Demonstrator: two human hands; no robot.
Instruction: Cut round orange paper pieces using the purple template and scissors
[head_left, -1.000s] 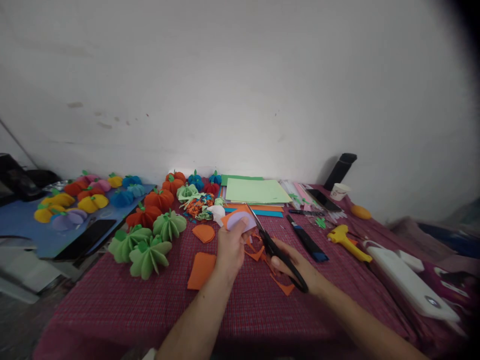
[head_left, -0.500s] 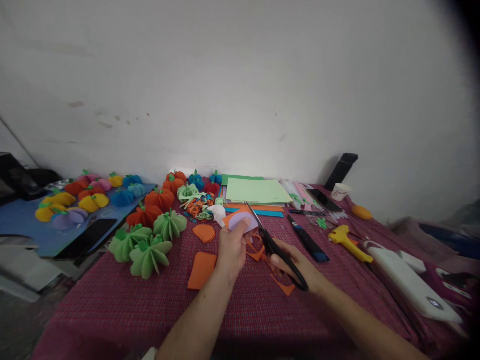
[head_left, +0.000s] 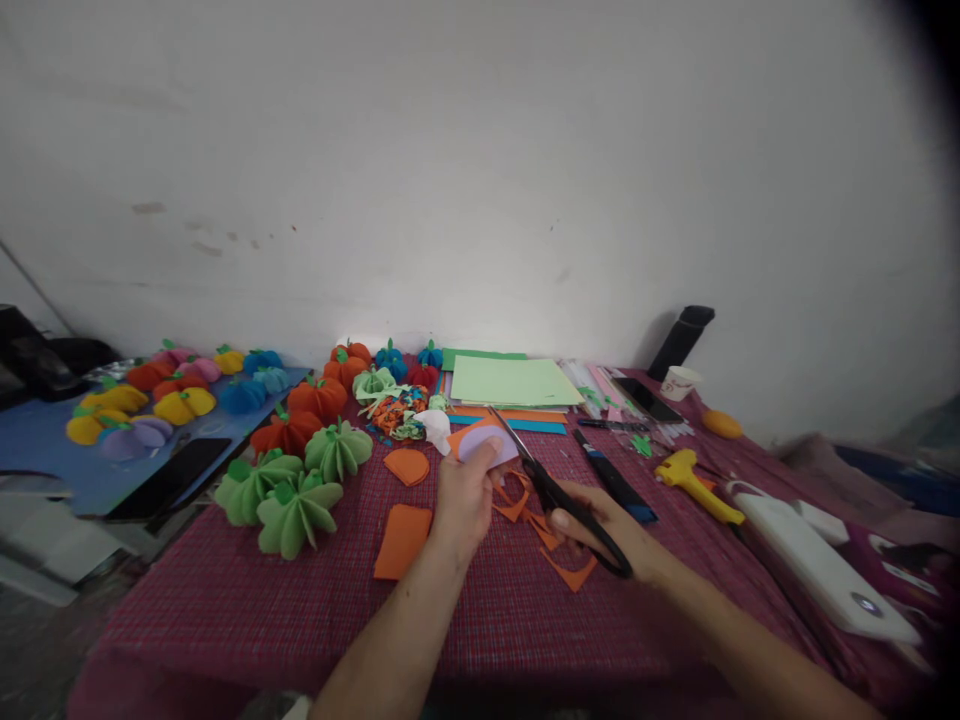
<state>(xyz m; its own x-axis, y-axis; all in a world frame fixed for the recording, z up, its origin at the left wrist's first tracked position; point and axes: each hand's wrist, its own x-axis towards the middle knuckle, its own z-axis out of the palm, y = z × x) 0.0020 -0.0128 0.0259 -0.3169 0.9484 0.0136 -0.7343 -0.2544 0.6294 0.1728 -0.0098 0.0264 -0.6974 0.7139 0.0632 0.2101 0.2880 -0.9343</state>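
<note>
My left hand (head_left: 463, 496) is closed on a lilac paper disc with orange paper behind it (head_left: 484, 441), held up over the red checked tablecloth (head_left: 225, 600). My right hand (head_left: 611, 530) grips black scissors (head_left: 559, 495); their blades point up and left and meet the paper's right edge. Orange offcuts (head_left: 559, 560) lie on the cloth under the scissors. An orange paper sheet (head_left: 403, 541) and an orange disc (head_left: 406, 466) lie just left of my left hand.
Green paper pumpkins (head_left: 289, 497) sit at the left, with red, blue and yellow ones behind. A stack of coloured sheets (head_left: 514, 383), a yellow glue gun (head_left: 694, 482), a black knife (head_left: 613, 485), a phone (head_left: 166, 480) and a white device (head_left: 821, 570) surround the spot.
The scissors and my right hand have slid a little to the right and lowered along the paper's edge. My left hand has kept hold of the paper almost in place.
</note>
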